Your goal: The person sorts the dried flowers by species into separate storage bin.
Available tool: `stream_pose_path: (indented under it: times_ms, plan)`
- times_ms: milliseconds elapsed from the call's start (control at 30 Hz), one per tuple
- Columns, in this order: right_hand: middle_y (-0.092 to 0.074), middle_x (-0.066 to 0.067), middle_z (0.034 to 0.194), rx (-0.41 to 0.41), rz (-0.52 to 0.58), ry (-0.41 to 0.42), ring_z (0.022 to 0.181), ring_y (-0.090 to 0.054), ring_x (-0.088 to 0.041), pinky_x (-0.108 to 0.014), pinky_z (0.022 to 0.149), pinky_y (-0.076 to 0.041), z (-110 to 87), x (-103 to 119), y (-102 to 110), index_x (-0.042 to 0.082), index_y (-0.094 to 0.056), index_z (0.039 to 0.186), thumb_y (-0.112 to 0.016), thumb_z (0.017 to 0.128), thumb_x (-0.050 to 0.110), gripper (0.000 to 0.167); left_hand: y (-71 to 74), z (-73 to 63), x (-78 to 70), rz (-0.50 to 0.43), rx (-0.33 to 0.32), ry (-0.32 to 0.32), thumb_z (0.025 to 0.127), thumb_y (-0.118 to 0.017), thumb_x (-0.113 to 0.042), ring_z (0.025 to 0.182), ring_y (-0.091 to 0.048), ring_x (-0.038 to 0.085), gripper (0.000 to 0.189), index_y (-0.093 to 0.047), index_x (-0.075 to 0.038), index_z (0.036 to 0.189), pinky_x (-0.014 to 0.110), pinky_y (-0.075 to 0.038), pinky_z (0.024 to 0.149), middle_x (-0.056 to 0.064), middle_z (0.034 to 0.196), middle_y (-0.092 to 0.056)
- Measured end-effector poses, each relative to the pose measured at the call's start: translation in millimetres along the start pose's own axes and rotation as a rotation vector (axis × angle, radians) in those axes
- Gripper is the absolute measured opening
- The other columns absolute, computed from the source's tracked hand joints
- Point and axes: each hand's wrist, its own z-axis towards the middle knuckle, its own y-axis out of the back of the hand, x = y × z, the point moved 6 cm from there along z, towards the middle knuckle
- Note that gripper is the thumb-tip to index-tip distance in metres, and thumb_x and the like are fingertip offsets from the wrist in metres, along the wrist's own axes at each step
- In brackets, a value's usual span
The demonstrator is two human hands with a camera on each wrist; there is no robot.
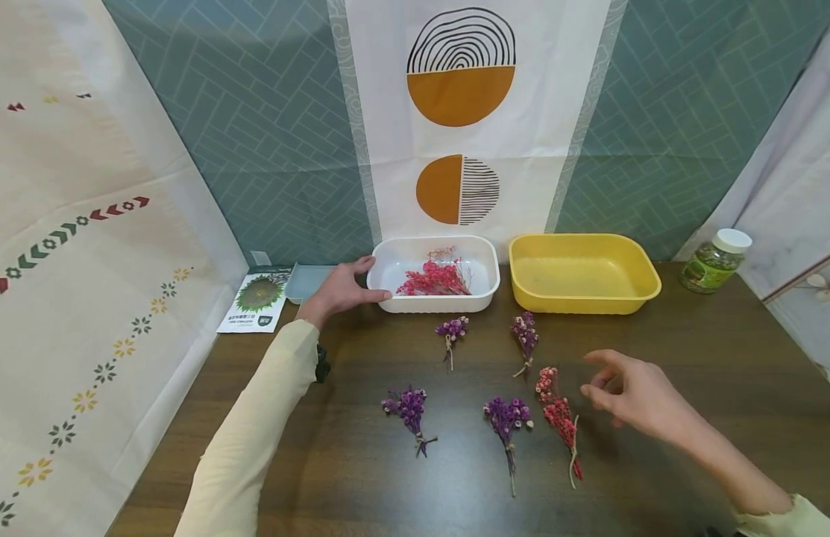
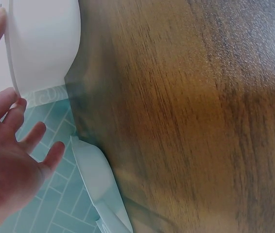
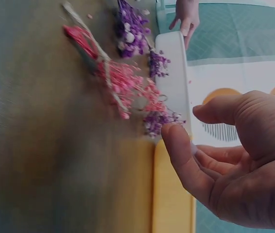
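Observation:
A white plastic tub [image 1: 424, 303] stands against the back cloth with red dried flowers [image 1: 436, 278] inside. My left hand [image 1: 343, 287] holds its left end, thumb on the front rim and a finger on the side rim. My right hand [image 1: 632, 391] hovers over the table, thumb and forefinger apart and nothing between them. Left of it lies a tied red flower bunch [image 1: 560, 418]. Purple bunches lie around: one [image 1: 508, 421] near the red, another [image 1: 409, 409] farther left, and two [image 1: 451, 328], [image 1: 525, 333] near the tubs.
A yellow tub [image 1: 582, 305] stands right of the white one, with a white-lidded jar [image 1: 717, 259] beyond it. At the back left are a seed packet [image 1: 255, 300] and a pale blue tray [image 1: 307, 280]. Cloths hang along the back and sides of the table [image 1: 341, 477].

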Motion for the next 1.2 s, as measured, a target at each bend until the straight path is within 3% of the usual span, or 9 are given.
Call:
stream_pose_path:
  times_ms: [433,700,1000,1200]
  plan:
    - [-0.06,-0.004,0.083,0.049,0.14,-0.119,0.056,-0.061,-0.018,-0.032,0.047,-0.053,-27.9,-18,-26,-0.011,-0.052,0.13,-0.077,0.088,0.017,0.056,-0.1,-0.1,-0.8,0.006,0.002,-0.008,0.079,-0.08,-0.054,0.147,-0.025,0.033,0.101,-0.033,-0.011,0.157,0.056,-0.032,0.111,0.009,0.162,-0.026]
    - [-0.06,-0.005,0.082,0.074,0.211,-0.128,0.06,-0.062,-0.019,-0.032,0.048,-0.054,-31.8,-22,-41,-0.013,-0.05,0.129,-0.08,0.085,0.015,0.06,-0.6,0.4,0.6,0.001,-0.001,0.006,0.077,-0.081,-0.055,0.147,-0.026,0.033,0.102,-0.033,-0.013,0.157,0.057,-0.033,0.11,0.008,0.163,-0.026]
    - [-0.059,-0.006,0.083,0.073,0.22,-0.176,0.062,-0.061,-0.021,-0.033,0.048,-0.054,-31.4,-22,-51,-0.013,-0.049,0.131,-0.082,0.083,0.018,0.066,-1.5,-0.1,1.0,-0.007,-0.002,0.008,0.076,-0.081,-0.055,0.147,-0.026,0.033,0.103,-0.033,-0.013,0.157,0.057,-0.033,0.109,0.008,0.163,-0.026]
    - [-0.058,-0.004,0.08,0.041,0.183,-0.153,0.057,-0.06,-0.019,-0.032,0.047,-0.052,-29.8,-18,-54,-0.012,-0.052,0.129,-0.083,0.082,0.016,0.062,-1.1,-0.3,0.8,-0.008,0.0,0.001,0.077,-0.081,-0.055,0.147,-0.025,0.033,0.103,-0.033,-0.013,0.157,0.057,-0.032,0.11,0.009,0.163,-0.026]
